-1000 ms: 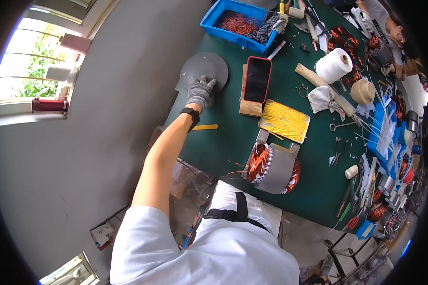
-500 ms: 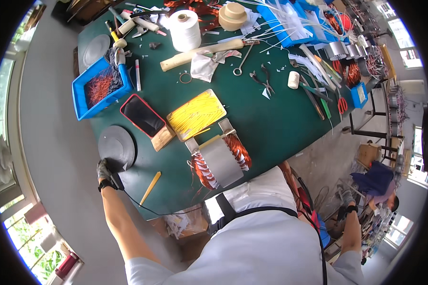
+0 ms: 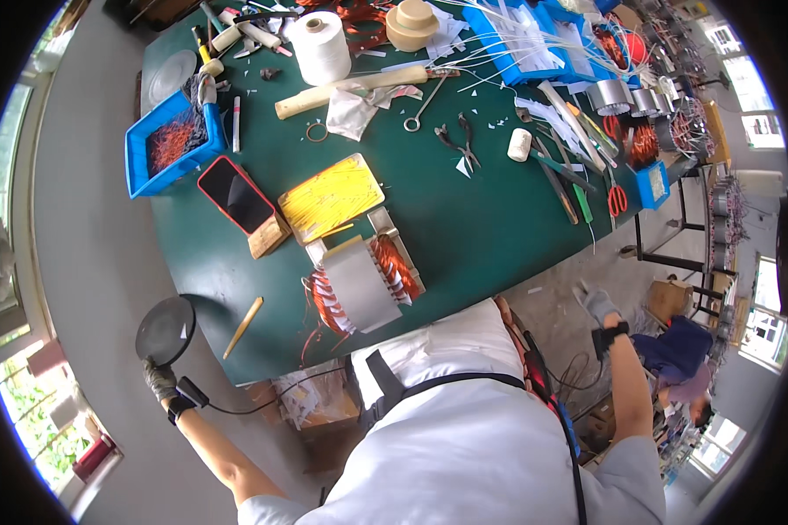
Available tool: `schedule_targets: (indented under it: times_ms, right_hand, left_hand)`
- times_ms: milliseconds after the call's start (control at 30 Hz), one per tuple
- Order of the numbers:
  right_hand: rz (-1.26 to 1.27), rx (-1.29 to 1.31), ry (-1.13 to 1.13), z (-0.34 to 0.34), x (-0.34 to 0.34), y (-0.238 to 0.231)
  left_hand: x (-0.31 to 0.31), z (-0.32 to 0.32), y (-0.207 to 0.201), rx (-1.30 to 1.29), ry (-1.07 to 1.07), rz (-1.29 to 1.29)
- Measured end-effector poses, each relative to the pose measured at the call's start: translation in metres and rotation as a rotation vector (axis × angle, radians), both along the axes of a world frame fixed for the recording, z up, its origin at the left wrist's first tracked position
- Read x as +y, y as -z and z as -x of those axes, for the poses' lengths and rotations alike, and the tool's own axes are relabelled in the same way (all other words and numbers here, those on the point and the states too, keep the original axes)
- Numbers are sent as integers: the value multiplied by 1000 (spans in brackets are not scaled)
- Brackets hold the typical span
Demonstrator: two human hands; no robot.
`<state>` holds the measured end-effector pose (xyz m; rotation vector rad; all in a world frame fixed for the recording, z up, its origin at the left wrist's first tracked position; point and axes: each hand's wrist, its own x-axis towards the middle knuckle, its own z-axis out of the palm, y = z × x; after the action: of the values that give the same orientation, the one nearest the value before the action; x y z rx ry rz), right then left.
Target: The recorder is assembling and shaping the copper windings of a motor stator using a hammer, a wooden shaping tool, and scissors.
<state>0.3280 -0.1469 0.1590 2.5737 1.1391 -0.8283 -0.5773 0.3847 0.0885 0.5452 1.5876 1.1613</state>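
My left hand (image 3: 159, 380), in a grey glove, is closed on the near rim of a dark round disc (image 3: 168, 325). The disc is tilted at the table's left edge, with a small white scrap on its face. Out to the right, past the table's front edge, my gloved right hand (image 3: 596, 304) is held over the floor, its fingers stretched out and nothing in them. Between the two, a grey metal stator core (image 3: 359, 284) with copper windings lies at the front edge. A yellow stick (image 3: 242, 327) rests to the right of the disc.
Behind the stator are a tray of yellow strips (image 3: 331, 197) and a red-edged phone (image 3: 235, 194) leaning on a wooden block (image 3: 269, 236). A blue bin (image 3: 173, 140) stands far left. Pliers (image 3: 460, 142), scissors (image 3: 617, 199) and a thread spool (image 3: 320, 48) lie farther back. Another person (image 3: 687, 376) is at right.
My left hand has lifted the disc's edge and pulled it left and toward me. My right hand has risen and moved left, its fingers now extended. The whole view has shifted slightly.
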Motion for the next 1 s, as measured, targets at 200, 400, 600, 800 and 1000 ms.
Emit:
schedule_targets:
  times_ms: [200, 400, 600, 800, 1000]
  right_hand:
    - [-619, 468, -140, 1, 211, 55]
    - [-993, 787, 32, -14, 330, 148]
    - [-540, 1147, 329, -47, 296, 60]
    - [-211, 1685, 805, -58, 187, 85]
    - [-333, 1408, 782, -52, 186, 103]
  left_hand:
    - [-162, -142, -127, -146, -56, -250]
    - [-269, -463, -198, -114, 39, -171]
    - [-285, -637, -128, -384, 352, 131]
    - [-275, -708, -11, -137, 594, 104]
    - [-310, -692, -16, 350, 845, -198]
